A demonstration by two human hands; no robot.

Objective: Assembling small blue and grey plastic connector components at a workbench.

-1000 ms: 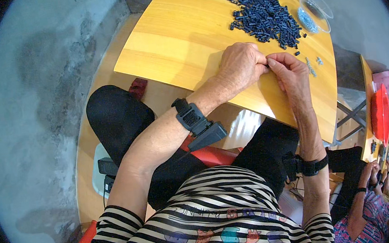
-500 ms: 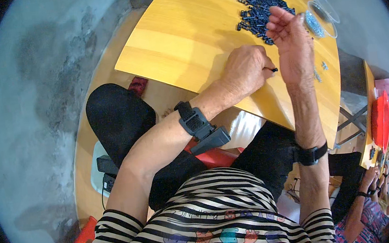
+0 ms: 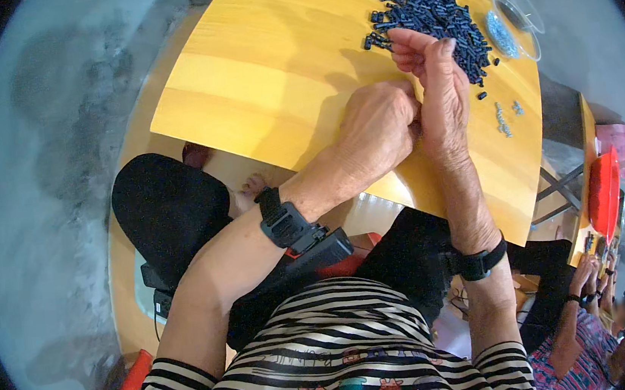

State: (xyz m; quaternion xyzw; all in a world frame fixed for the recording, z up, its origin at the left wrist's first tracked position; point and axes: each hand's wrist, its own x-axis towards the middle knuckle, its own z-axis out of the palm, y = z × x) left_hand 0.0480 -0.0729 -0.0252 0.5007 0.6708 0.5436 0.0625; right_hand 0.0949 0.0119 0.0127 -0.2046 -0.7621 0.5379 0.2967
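My left hand (image 3: 381, 121) is closed in a fist above the yellow wooden table (image 3: 260, 56). A small black part stuck out of its fingers half a second ago; now it is mostly hidden, with only a dark spot showing between the hands. Against that fist stands my right hand (image 3: 442, 109), its palm turned left, thumb up and fingers loosely stretched, with nothing visible in them. Just beyond its fingertips spreads a pile of small black cylindrical parts (image 3: 434, 11). Several small silver screws (image 3: 503, 120) lie to the right of my right hand.
Clear plastic tubs (image 3: 534, 19) stand at the table's far right edge, one holding small shiny pieces (image 3: 501, 34). Beyond the table, a red basin (image 3: 604, 195) rests on another work surface. A co-worker's hands (image 3: 586, 273) show at the lower right.
Both hands have shifted left, and my right hand has come up against my left fist. The small black part has gone mostly out of sight. The whole view has turned slightly.
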